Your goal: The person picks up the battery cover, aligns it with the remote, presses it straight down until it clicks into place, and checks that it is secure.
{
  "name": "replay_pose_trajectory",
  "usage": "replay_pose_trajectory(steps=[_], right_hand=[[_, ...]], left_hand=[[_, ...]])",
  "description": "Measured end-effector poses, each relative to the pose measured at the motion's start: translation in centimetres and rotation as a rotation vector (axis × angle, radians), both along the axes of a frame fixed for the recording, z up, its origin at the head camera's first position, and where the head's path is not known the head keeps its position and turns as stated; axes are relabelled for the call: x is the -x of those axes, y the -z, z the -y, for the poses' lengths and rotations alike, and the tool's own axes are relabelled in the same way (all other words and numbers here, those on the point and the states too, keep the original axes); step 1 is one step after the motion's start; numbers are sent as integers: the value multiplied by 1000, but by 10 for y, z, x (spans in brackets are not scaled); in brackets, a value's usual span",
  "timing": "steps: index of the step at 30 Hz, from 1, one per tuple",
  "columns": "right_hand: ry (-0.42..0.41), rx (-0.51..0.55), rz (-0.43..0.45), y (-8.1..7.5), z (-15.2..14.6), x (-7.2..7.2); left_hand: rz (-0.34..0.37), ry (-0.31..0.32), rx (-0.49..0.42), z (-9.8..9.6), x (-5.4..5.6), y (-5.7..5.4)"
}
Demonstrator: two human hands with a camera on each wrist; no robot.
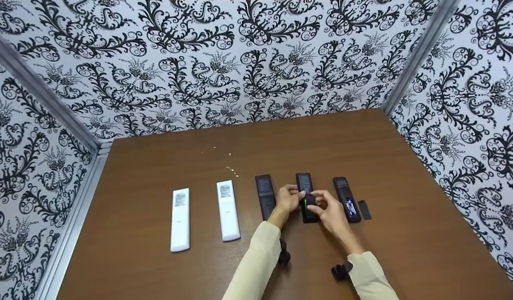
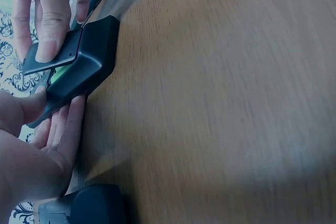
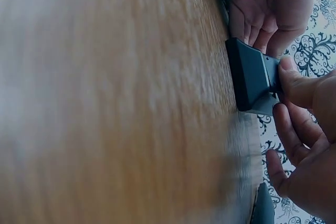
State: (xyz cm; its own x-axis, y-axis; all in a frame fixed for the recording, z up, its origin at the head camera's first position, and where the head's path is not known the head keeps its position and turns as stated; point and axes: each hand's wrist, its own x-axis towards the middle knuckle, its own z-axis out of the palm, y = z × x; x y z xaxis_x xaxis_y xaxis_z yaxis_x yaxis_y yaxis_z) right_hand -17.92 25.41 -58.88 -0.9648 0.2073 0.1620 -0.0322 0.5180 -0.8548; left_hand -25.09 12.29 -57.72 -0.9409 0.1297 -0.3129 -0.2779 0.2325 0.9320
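A black remote control [image 1: 304,181] lies back side up on the table, a label on its upper part. My left hand [image 1: 286,201] grips it from the left, thumb on its side edge in the left wrist view. My right hand [image 1: 332,213] pinches the remote's black battery cover [image 2: 65,53] between thumb and fingers. This cover is tilted up over the battery compartment, where a strip of green [image 2: 59,73] shows beneath it. To the right, another black remote [image 1: 344,193] has its compartment uncovered, with shiny batteries [image 1: 350,206] inside. Its loose cover [image 1: 365,210] lies beside it.
Left of my left hand is a third black remote [image 1: 265,189], partly behind the hand. Two white remotes, a nearer one [image 1: 228,212] and a farther one [image 1: 180,221], lie farther left. Small pale crumbs [image 1: 232,170] dot the brown table [image 1: 156,162]. Patterned walls [image 1: 240,62] enclose it.
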Motion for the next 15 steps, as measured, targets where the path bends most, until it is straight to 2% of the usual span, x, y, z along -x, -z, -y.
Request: replay_pose_trajectory(steps=[8, 15], right_hand=[[-25, -90, -42, 2, -1, 2], [-46, -98, 12, 2, -2, 4]], left_hand=[[-72, 0, 27, 1, -1, 0], [-58, 3, 0, 1, -2, 1]])
